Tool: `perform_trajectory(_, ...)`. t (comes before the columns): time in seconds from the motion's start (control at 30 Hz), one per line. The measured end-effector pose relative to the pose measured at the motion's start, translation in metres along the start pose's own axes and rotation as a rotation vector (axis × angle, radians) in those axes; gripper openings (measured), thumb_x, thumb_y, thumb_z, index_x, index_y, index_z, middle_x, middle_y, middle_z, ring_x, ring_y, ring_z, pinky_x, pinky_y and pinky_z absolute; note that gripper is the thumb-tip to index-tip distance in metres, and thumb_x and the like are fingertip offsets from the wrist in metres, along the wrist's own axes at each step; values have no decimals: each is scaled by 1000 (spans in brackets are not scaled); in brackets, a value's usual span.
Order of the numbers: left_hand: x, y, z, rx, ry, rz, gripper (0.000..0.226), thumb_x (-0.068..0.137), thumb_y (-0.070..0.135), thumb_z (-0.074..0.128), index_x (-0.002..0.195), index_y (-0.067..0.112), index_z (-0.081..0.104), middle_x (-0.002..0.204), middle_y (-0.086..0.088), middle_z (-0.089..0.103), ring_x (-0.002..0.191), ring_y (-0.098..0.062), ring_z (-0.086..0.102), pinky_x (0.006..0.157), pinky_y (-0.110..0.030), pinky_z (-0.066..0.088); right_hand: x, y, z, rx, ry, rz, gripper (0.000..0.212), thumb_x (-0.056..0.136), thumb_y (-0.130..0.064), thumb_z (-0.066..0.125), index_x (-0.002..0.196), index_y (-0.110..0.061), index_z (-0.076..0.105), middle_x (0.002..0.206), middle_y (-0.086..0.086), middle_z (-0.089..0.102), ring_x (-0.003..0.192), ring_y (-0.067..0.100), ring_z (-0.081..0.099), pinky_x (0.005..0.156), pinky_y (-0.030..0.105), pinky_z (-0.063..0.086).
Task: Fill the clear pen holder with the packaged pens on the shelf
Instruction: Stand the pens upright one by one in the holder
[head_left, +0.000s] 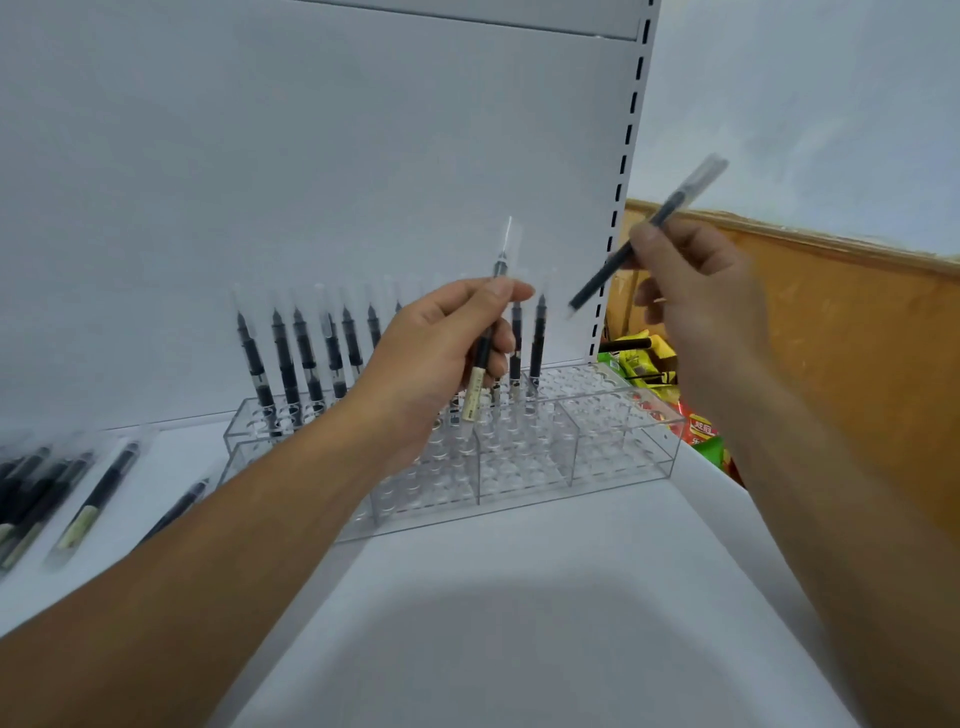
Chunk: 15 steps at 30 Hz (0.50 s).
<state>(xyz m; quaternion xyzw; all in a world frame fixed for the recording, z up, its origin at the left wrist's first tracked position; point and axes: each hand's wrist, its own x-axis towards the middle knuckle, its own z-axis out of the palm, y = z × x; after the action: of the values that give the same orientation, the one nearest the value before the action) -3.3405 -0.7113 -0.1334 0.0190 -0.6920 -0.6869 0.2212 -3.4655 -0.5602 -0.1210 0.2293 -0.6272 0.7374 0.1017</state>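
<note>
Two pens up, holder half stocked

Left hand (441, 358) pinches a packaged pen (485, 358) upright mid-frame over the clear pen holder (524, 457), ready to slot; right hand (696, 280) grips another pen (644, 234) slanted, waiting.

The clear pen holder (621, 447) is glossy hard plastic, the packaged pens (106, 483) in thin shiny film, the shelf (519, 597) smooth matt white, the side board (831, 322) matt wood

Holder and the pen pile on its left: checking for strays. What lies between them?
One packaged pen on the shelf, lying between holder and pile; seen in head view.
</note>
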Motion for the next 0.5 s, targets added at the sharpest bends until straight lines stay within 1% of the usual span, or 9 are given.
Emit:
perform_trajectory(0.07,0,0,0,7,-15,1,23,97,30,53,104,18,71,67,4,55,57,-8,50,55,-17,45,0,6,1,-207,-43,-76,15,94,-26,63,102,-14,68,86,-3,71,57,-4,55,54,12,44)
perform_trajectory(0.1,0,-1,1,8,-18,-1,22,97,30,53,102,18,72,66,4,55,56,-8,49,55,-18,44,-1,10,2,-294,-77,-106,17,94,-28,64,103,-14,68,89,-2,71,60,-3,58,55,11,46)
perform_trajectory(0.17,1,-2,1,8,-24,-3,21,96,30,54,101,19,72,66,3,54,56,-9,47,55,-18,43,-2,15,4,-420,-140,-145,16,92,-31,65,101,-18,68,91,-2,72,70,4,64,64,17,52)
perform_trajectory(0.23,1,-2,1,17,-30,-3,22,96,30,54,100,19,73,66,3,53,56,-9,46,54,-18,42,-3,18,6,-483,-186,-150,13,91,-33,66,99,-22,67,90,-3,71,74,10,66,71,27,57)
perform_trajectory(0.3,1,-2,1,25,-35,0,22,96,30,54,99,20,73,65,3,53,56,-9,46,54,-18,42,-4,20,7,-544,-232,-147,14,91,-35,67,98,-24,67,88,-5,71,75,12,66,75,34,57)
perform_trajectory(0.33,1,-2,1,27,-38,2,22,97,30,54,99,20,73,65,3,53,56,-9,46,54,-18,42,-4,21,7,-584,-261,-145,15,90,-37,68,97,-24,67,88,-5,70,78,13,66,77,35,57)
perform_trajectory(0.4,1,-2,1,34,-43,2,22,97,30,54,100,19,72,65,3,54,56,-9,46,55,-18,42,-4,24,8,-657,-323,-115,18,88,-40,69,96,-23,68,90,-5,71,83,14,66,76,33,55)
perform_trajectory(0.43,1,-2,1,38,-43,1,22,97,30,54,100,19,72,65,4,54,56,-9,46,55,-19,42,-4,25,8,-676,-340,-97,19,88,-41,69,95,-23,68,90,-4,72,85,14,66,75,31,54)
perform_trajectory(0.5,1,-2,1,44,-44,2,21,96,30,55,100,19,72,64,4,53,55,-8,46,55,-18,41,-4,25,8,-684,-343,-77,21,87,-42,70,95,-23,69,90,-3,72,85,15,67,75,32,54)
